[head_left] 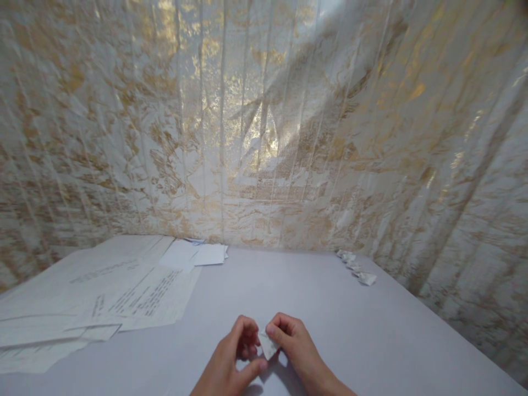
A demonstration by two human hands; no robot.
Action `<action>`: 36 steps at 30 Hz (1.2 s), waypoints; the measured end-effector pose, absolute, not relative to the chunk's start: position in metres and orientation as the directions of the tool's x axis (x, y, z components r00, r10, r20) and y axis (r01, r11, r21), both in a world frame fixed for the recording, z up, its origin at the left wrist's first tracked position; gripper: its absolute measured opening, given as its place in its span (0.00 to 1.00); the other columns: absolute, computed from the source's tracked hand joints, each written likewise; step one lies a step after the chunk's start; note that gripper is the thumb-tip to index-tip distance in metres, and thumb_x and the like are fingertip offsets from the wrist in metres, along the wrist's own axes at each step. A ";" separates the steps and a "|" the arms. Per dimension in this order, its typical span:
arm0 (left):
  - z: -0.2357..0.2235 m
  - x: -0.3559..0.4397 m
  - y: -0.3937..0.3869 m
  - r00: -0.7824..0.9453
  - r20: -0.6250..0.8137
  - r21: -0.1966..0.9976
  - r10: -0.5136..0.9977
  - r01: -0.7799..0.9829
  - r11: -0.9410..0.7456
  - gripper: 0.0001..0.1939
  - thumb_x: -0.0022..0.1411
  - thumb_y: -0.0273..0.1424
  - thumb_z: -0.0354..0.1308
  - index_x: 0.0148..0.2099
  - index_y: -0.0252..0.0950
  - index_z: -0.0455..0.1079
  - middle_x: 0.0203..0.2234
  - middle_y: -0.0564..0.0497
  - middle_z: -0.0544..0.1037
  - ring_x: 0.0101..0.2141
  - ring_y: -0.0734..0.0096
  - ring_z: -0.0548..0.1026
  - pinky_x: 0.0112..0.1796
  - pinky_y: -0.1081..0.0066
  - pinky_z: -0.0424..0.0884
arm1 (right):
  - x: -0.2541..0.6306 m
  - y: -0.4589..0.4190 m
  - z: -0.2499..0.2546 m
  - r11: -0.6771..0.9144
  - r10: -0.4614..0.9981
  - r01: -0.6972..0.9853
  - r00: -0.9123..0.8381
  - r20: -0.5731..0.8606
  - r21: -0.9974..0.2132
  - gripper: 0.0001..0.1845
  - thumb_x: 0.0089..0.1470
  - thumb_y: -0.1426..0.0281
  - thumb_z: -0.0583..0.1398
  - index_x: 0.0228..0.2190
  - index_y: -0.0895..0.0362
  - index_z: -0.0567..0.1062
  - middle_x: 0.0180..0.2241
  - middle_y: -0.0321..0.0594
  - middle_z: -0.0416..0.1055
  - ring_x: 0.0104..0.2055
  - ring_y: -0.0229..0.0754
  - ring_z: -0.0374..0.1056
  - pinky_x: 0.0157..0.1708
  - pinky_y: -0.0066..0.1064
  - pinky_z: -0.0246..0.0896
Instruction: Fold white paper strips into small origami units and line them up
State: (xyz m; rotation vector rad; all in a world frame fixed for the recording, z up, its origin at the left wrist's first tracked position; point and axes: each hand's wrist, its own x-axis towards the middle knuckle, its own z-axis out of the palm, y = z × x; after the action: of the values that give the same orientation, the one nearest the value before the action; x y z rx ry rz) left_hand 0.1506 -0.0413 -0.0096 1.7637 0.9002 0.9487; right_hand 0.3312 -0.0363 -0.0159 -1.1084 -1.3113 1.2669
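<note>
Low on the tabletop's near side [264, 286], the right hand [304, 347] pinches a folded paper [269, 346]; the left hand [226, 352] curls at its edge, grip unclear — too hard a squeeze could crumple it, slack fingers could loosen folds.

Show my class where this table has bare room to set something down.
Bare tabletop lies beyond the left hand and right hand, between the printed sheets and folded papers. Another patch runs from the right hand to the table's right edge. Crowded: the left side, under sheets, and around the held paper.
</note>
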 end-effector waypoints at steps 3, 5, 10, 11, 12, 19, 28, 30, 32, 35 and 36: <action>-0.005 0.145 -0.041 0.472 0.273 0.905 0.838 0.169 -0.390 0.09 0.55 0.27 0.55 0.41 0.39 0.68 0.34 0.53 0.74 0.37 0.65 0.72 0.41 0.68 0.66 | 0.331 -0.035 -0.018 0.042 0.990 0.008 -0.132 0.041 -0.999 0.31 0.42 0.42 0.70 0.21 0.58 0.72 0.19 0.31 0.62 0.22 0.35 0.58 0.24 0.28 0.55; -0.002 0.143 -0.041 0.473 0.279 0.893 0.835 0.192 -0.407 0.08 0.56 0.26 0.53 0.38 0.39 0.70 0.34 0.52 0.75 0.38 0.64 0.73 0.42 0.67 0.66 | 0.331 -0.036 -0.018 0.066 0.985 0.022 -0.159 0.062 -0.998 0.30 0.45 0.43 0.69 0.23 0.59 0.75 0.20 0.33 0.64 0.23 0.37 0.60 0.25 0.29 0.57; 0.004 0.141 -0.035 0.356 0.284 0.905 0.890 0.208 -0.372 0.08 0.55 0.28 0.55 0.37 0.39 0.74 0.33 0.51 0.78 0.38 0.61 0.75 0.43 0.65 0.69 | 0.332 -0.041 -0.013 0.235 0.958 0.015 -0.174 0.229 -0.972 0.23 0.58 0.51 0.62 0.46 0.55 0.77 0.27 0.34 0.68 0.30 0.41 0.65 0.32 0.31 0.61; 0.004 0.140 -0.034 0.331 0.281 0.912 0.901 0.199 -0.358 0.08 0.54 0.29 0.56 0.37 0.39 0.74 0.33 0.50 0.79 0.38 0.60 0.76 0.43 0.64 0.69 | 0.333 -0.042 -0.011 0.277 0.947 0.034 -0.179 0.266 -0.960 0.20 0.59 0.53 0.61 0.46 0.54 0.77 0.30 0.35 0.70 0.33 0.41 0.67 0.35 0.32 0.61; 0.005 0.140 -0.032 0.306 0.274 0.922 0.912 0.187 -0.339 0.09 0.54 0.29 0.56 0.37 0.39 0.75 0.33 0.50 0.79 0.38 0.59 0.76 0.43 0.64 0.70 | 0.334 -0.043 -0.009 0.313 0.936 0.064 -0.192 0.297 -0.947 0.17 0.60 0.56 0.61 0.44 0.54 0.77 0.32 0.37 0.72 0.35 0.42 0.68 0.37 0.33 0.62; 0.004 0.139 -0.030 0.292 0.231 0.951 0.928 0.135 -0.279 0.09 0.52 0.31 0.60 0.37 0.39 0.76 0.33 0.49 0.80 0.38 0.58 0.76 0.43 0.63 0.70 | 0.333 -0.046 -0.007 0.353 0.928 0.159 -0.182 0.324 -0.922 0.10 0.52 0.67 0.64 0.38 0.54 0.79 0.35 0.39 0.75 0.35 0.43 0.68 0.39 0.35 0.63; -0.002 0.140 -0.031 0.315 0.256 0.943 0.914 0.125 -0.308 0.07 0.57 0.37 0.63 0.32 0.38 0.74 0.28 0.53 0.76 0.33 0.63 0.73 0.37 0.67 0.67 | 0.333 -0.046 -0.010 0.326 0.943 0.162 -0.126 0.308 -0.931 0.22 0.57 0.51 0.64 0.27 0.57 0.79 0.27 0.39 0.73 0.32 0.44 0.67 0.36 0.36 0.58; -0.002 0.141 -0.031 0.315 0.236 0.952 0.919 0.114 -0.283 0.11 0.59 0.39 0.62 0.30 0.37 0.73 0.26 0.53 0.75 0.31 0.64 0.72 0.35 0.67 0.66 | 0.331 -0.047 -0.009 0.313 0.947 0.154 -0.125 0.296 -0.937 0.22 0.57 0.50 0.64 0.26 0.57 0.78 0.26 0.38 0.72 0.32 0.43 0.66 0.36 0.36 0.57; -0.003 0.141 -0.032 0.319 0.206 0.965 0.925 0.090 -0.246 0.13 0.59 0.41 0.62 0.30 0.37 0.72 0.25 0.53 0.74 0.31 0.64 0.71 0.35 0.67 0.65 | 0.329 -0.048 -0.010 0.302 0.950 0.116 -0.120 0.289 -0.946 0.21 0.56 0.51 0.65 0.26 0.56 0.77 0.26 0.37 0.71 0.31 0.43 0.65 0.35 0.35 0.57; -0.004 0.144 -0.032 0.306 0.188 0.979 0.933 0.014 -0.202 0.15 0.58 0.43 0.65 0.31 0.37 0.70 0.25 0.55 0.72 0.30 0.66 0.70 0.34 0.68 0.65 | 0.326 -0.048 -0.013 0.294 0.952 0.021 -0.094 0.291 -0.955 0.19 0.54 0.52 0.67 0.30 0.55 0.74 0.26 0.34 0.69 0.31 0.41 0.63 0.33 0.33 0.55; -0.005 0.145 -0.033 0.292 0.192 0.981 0.937 -0.021 -0.195 0.15 0.57 0.43 0.66 0.32 0.38 0.69 0.25 0.56 0.71 0.30 0.67 0.70 0.33 0.69 0.64 | 0.326 -0.048 -0.014 0.293 0.952 -0.006 -0.089 0.293 -0.956 0.18 0.53 0.53 0.68 0.32 0.55 0.74 0.26 0.33 0.68 0.30 0.40 0.62 0.33 0.32 0.55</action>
State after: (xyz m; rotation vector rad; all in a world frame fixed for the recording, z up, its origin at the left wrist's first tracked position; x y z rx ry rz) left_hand 0.1449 -0.0326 -0.0045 1.4833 0.8917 1.1174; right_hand 0.3258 -0.0476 -0.0140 -0.9474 -1.4050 1.0450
